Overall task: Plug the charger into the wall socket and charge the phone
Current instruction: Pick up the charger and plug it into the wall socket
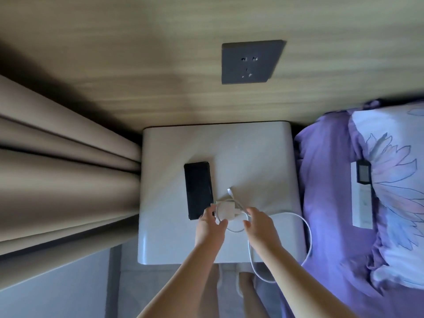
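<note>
A dark grey wall socket [250,61] sits on the wooden wall above a white bedside table [252,157]. A black phone [198,190] lies face up on the table's left half. Just right of its near end rests a white charger block [226,211] with its white cable [305,228] looping over the table's right edge and down. The cable's free plug end [230,191] lies on the table beyond the block. My left hand [210,222] touches the charger block with spread fingers. My right hand [259,222] hovers over the cable beside the block, fingers apart.
Beige curtains [68,168] hang at the left. A bed with purple sheets [325,180] and a flowered pillow [394,180] lies at the right, with a white remote [362,196] on it. My feet in slippers [241,285] stand below the table's near edge.
</note>
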A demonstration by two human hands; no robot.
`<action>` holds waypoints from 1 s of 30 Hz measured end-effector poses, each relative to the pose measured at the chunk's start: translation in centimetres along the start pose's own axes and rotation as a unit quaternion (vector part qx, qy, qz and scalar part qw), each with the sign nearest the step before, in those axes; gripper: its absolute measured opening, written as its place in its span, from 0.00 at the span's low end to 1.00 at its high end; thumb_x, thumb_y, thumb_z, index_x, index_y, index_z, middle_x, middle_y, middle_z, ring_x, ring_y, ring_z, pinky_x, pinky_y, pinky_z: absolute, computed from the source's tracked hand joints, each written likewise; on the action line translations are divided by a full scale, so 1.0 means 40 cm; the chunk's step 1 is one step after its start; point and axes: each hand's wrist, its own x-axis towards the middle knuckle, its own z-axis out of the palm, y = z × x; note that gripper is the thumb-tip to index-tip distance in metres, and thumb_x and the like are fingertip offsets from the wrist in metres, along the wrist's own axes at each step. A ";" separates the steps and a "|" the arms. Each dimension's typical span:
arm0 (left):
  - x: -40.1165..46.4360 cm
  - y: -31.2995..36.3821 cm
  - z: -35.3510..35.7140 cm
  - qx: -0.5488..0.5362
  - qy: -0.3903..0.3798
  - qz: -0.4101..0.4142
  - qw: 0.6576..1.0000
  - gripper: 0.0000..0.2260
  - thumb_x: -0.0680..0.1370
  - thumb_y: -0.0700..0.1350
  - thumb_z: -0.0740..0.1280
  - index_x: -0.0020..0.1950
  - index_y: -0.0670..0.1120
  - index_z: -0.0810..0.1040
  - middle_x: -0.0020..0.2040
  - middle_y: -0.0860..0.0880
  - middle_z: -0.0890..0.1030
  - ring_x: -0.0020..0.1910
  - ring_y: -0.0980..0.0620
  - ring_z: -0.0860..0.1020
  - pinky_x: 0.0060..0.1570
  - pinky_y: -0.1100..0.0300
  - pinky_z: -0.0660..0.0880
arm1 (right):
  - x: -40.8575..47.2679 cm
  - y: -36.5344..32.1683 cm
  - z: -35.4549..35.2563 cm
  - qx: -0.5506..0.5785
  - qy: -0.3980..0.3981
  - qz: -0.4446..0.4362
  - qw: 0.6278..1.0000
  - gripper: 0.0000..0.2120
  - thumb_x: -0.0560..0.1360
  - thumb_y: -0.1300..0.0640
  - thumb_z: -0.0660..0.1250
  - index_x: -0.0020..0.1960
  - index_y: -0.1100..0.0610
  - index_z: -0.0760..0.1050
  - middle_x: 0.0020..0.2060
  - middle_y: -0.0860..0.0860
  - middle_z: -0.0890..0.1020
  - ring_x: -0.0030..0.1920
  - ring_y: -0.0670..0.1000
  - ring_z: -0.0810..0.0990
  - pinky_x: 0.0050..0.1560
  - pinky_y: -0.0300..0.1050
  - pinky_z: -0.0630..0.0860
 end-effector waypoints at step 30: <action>-0.091 0.200 -0.102 -0.291 0.047 -0.018 0.956 0.12 0.75 0.36 0.62 0.56 0.46 0.78 0.36 0.47 0.79 0.28 0.52 0.75 0.24 0.66 0.71 | -0.191 -0.037 -0.212 0.410 0.047 -0.086 0.907 0.08 0.78 0.59 0.63 0.44 0.50 0.79 0.41 0.46 0.88 0.43 0.47 0.86 0.45 0.41 0.82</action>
